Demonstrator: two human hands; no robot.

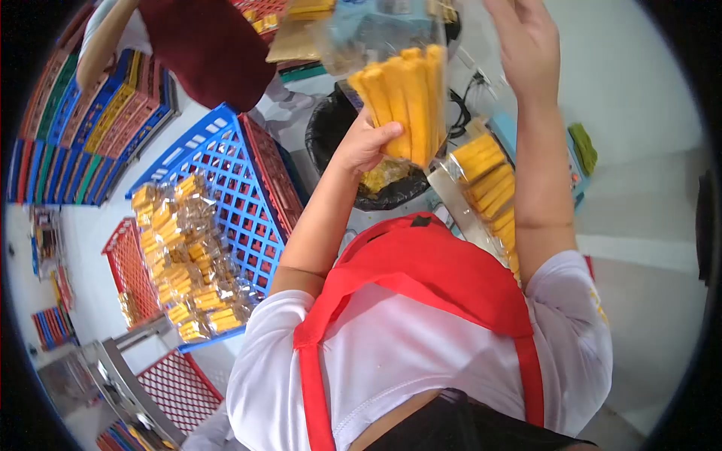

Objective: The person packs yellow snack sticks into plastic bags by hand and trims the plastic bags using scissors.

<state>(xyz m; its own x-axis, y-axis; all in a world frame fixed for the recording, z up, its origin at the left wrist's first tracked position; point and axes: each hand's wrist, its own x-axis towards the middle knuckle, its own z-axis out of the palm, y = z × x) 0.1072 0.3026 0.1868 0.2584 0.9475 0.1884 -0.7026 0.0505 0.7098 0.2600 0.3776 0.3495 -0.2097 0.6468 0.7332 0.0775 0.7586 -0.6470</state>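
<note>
My left hand [366,143] grips the lower part of a clear plastic bag of yellow sticks [406,98], thumb across its front. The sticks stand upright in the bag, and its clear upper end reaches toward the top of the view. To the right of the bag, my right hand [530,49] is raised with its fingers stretched out; the frame's top edge cuts off the tips. Below it, by my right forearm, several packs of the same yellow sticks [492,184] lie in a row on a metal surface.
A bin lined with a black bag [322,131] stands below my left hand. To the left, a blue crate [248,180] holds many packed bundles [180,248]. Stacked coloured crates [90,120] line the far left. Another person in a maroon apron [207,52] stands at the upper left.
</note>
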